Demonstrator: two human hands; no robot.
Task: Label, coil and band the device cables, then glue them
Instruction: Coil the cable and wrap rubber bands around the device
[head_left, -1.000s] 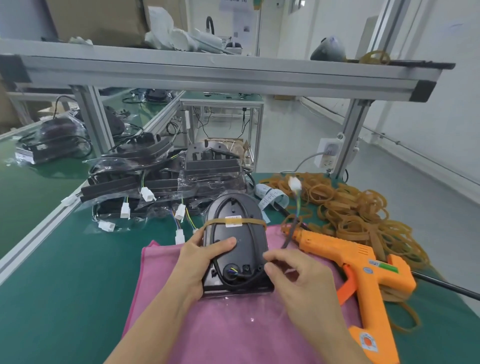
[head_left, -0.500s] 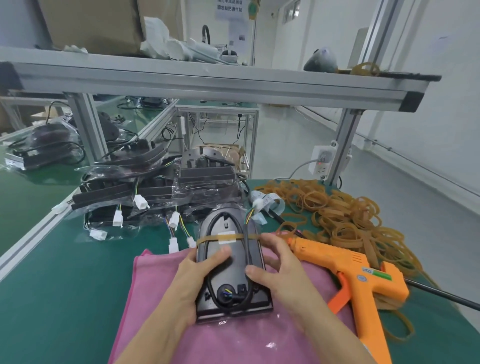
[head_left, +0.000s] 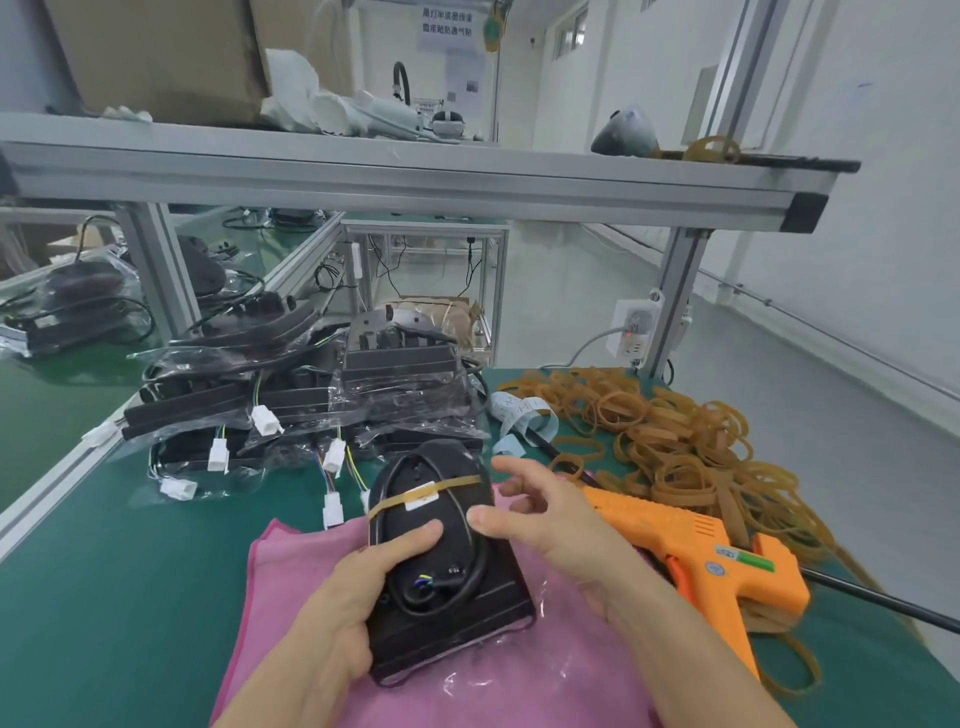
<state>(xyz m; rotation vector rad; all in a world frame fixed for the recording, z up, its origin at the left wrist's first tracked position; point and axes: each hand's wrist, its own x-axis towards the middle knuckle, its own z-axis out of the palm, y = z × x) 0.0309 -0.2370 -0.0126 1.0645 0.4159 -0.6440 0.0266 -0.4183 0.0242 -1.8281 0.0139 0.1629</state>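
A black device (head_left: 441, 608) lies on a pink cloth (head_left: 291, 587) in front of me. Its black cable (head_left: 470, 566) is coiled on its top face, and a tan rubber band (head_left: 452, 488) with a white label (head_left: 422, 500) runs across the far end. My left hand (head_left: 358, 597) grips the device's left side, thumb pressed on top. My right hand (head_left: 545, 519) hovers at the device's right edge with fingers spread and holds nothing. An orange glue gun (head_left: 696, 551) lies on the table just right of it.
A heap of tan rubber bands (head_left: 675, 431) covers the table's right side. Bagged black devices with white connectors (head_left: 291, 400) are stacked behind the cloth. A strip of white labels (head_left: 519, 410) lies between them. An aluminium shelf beam (head_left: 415, 176) crosses overhead.
My right hand has let go of the cable, now tucked under the band, and has opened with fingers spread. The device has turned slightly anticlockwise under my left hand.
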